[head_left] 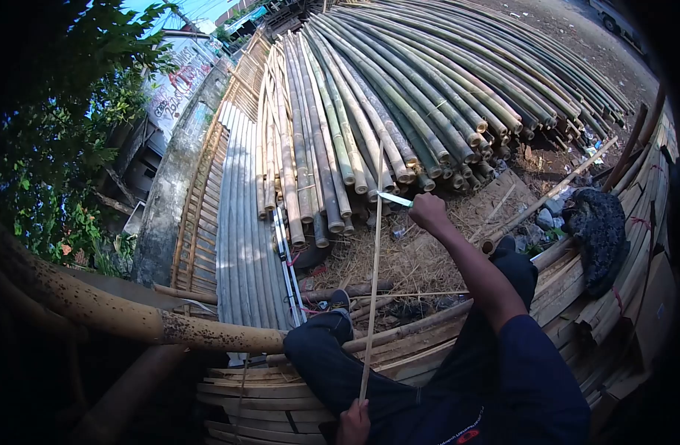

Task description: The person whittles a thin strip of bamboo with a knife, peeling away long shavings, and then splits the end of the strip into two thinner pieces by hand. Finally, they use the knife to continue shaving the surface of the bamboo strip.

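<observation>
A long thin bamboo strip (372, 297) stands upright in front of me, running from my lap toward the bamboo pile. Its lower end is gripped by my left hand (353, 424), fingers closed around it near my thigh. Farther out, my right hand (429, 213) is closed around the handle of a knife (394, 199). The pale blade points left, and its tip overlaps the strip's upper part. My right arm is stretched forward.
A large stack of bamboo poles (399, 96) fills the far side. Corrugated sheets (243, 222) and a bamboo rack (199, 200) lie left. Split bamboo slats (273, 404) are beneath and beside my legs. A thick bamboo pole (132, 315) crosses at left; a dark lumpy object (595, 233) rests at right.
</observation>
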Demonstrator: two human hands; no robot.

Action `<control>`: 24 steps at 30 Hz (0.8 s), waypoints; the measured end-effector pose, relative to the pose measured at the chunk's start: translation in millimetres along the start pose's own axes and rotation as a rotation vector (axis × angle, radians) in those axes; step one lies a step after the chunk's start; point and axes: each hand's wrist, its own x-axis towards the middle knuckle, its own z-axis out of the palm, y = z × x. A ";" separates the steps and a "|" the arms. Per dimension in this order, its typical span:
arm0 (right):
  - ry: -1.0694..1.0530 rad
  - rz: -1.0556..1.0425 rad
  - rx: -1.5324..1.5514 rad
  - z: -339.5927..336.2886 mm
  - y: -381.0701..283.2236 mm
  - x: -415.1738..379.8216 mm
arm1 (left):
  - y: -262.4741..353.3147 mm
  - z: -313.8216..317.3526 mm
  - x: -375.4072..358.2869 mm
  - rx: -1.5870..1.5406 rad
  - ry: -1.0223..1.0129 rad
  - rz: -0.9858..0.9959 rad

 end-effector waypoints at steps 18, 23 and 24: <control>-0.360 -0.734 -0.021 16.4 -52.5 -89.0 | 12.4 12.9 48.9 -0.003 -0.041 -0.160; -0.093 -0.495 -0.152 -17.6 -18.4 -45.4 | 9.0 13.4 53.2 0.027 -0.086 -0.149; -0.097 -0.502 -0.158 -15.7 -17.2 -44.3 | 11.0 13.6 52.1 0.037 -0.068 -0.114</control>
